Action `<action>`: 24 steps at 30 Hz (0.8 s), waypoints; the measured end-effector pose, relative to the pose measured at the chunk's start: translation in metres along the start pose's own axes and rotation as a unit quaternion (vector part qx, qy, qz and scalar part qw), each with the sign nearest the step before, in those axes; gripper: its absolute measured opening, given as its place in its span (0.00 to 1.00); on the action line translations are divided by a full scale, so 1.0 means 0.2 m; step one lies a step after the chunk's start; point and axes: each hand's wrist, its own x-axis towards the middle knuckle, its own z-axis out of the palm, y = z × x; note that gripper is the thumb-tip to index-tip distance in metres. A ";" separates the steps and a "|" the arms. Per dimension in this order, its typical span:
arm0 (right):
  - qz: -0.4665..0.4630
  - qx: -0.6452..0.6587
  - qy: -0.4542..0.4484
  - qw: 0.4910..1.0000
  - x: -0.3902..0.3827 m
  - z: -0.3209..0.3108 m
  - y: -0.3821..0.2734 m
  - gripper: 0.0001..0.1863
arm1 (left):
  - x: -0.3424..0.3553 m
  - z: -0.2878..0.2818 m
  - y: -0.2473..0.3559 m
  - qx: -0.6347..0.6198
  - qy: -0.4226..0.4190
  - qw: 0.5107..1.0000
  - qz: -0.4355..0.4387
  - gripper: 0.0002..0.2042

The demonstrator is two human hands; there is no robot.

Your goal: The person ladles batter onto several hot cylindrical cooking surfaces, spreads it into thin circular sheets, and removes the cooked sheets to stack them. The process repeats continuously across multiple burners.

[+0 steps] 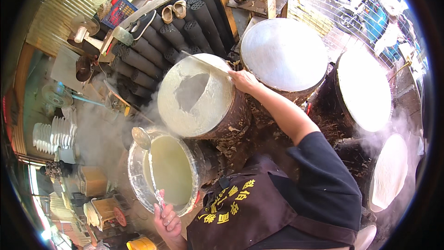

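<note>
Person wore a dark navy, near-black short-sleeved top (323,176) — the right sleeve ended above the elbow, leaving the forearm bare. Over it sat a dark brown apron (249,213) with a bib, printed with yellow characters near the left chest. A brown strap (323,229) of the same cloth ran across the near right side of the torso, and a small dark loop or tab stuck up at the bib's far edge. Left hand (167,222) and right hand (244,81) were bare — no gloves, rings or watch seen. Left sleeve was out of view at the near edge.
</note>
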 end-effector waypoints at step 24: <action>0.162 0.162 -0.016 0.973 -0.26 -0.08 -0.29 0.28 | -0.06 0.09 -0.05 0.176 0.121 0.976 -0.042 0.17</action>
